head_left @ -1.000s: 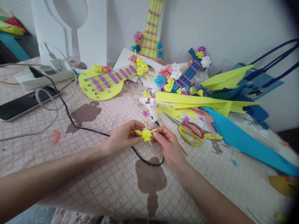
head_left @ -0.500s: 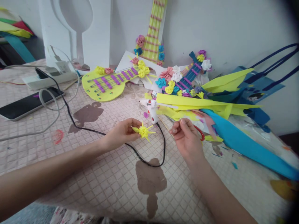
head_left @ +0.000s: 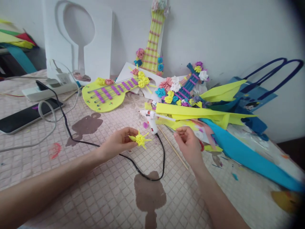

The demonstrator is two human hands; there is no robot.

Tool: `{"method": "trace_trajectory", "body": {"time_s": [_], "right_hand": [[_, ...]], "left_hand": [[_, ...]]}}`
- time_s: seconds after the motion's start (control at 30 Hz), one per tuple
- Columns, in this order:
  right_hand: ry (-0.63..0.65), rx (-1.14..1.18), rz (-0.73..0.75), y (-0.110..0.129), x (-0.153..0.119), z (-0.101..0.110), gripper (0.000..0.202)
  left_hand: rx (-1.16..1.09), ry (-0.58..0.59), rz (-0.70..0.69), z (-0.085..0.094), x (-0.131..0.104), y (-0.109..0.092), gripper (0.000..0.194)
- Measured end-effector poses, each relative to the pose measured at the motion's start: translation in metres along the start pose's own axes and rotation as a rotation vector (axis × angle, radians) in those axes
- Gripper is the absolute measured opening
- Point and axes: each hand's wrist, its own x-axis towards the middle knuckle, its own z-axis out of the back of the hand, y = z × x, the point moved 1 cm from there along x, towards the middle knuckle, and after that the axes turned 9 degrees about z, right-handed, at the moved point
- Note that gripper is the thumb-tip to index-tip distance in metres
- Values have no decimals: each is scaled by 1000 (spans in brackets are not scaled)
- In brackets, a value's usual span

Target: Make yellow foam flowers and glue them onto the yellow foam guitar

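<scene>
- The yellow paper flower [head_left: 140,139] is near the middle of the view, above the quilted cloth [head_left: 114,197], strips splayed outward; its layers probably crush easily, so a light pinch serves best.
- At the flower's 9 o'clock, the left hand [head_left: 119,139] clamps it by one edge, leaving the folded centre unsquashed, a sensible grip.
- At 3 o'clock, well apart, the right hand [head_left: 189,144] has thumb and fingertips drawn together (I cannot tell whether anything is between them), in front of the mostly hidden scissors [head_left: 202,146].
- Toward 4 o'clock lies a wooden stick [head_left: 175,149], best not knocked by the right wrist.
- Around 1 o'clock rests the glue gun [head_left: 152,122]; fingers and paper should avoid its nozzle, possibly hot.
- Toward 6 o'clock its black cord [head_left: 133,163] loops, easily snagged by a sleeve or wrist.
</scene>
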Motion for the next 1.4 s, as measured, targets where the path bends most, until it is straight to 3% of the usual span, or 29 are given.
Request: {"method": "trace_trajectory", "body": {"time_s": [0.1,0.2,0.4,0.53,0.67,0.83,1.0,1.13,1.23,1.4], "right_hand": [[214,-398,42,-5,-2,-2,14],[341,-600,43,-9,-6,-8,19],[453,-695,62,-13,-8,-11,25],[566,-671,112,-10,-6,5,28],[690,-607,229,-1,-3,26,17],[657,-446,291,15,-1,31,9],[467,-197,343,36,-8,8,9],[341,-109,259,44,-18,-9,12],[352,-69,183,46,-25,-17,13],[386,-77,205,49,-31,-24,9]], "left_hand": [[-19,25,11,0,0,2,36],[-30,32,11,0,2,5,35],[4,57,36,0,6,9,37],[52,78,25,-1,5,7,37],[84,95,2,-1,4,8,37],[102,120,-5,2,5,11,37],[79,148,8,1,4,11,36],[50,160,-5,-2,1,9,33],[36,174,-1,-3,0,9,33],[43,221,-16,-5,0,11,32]]}}
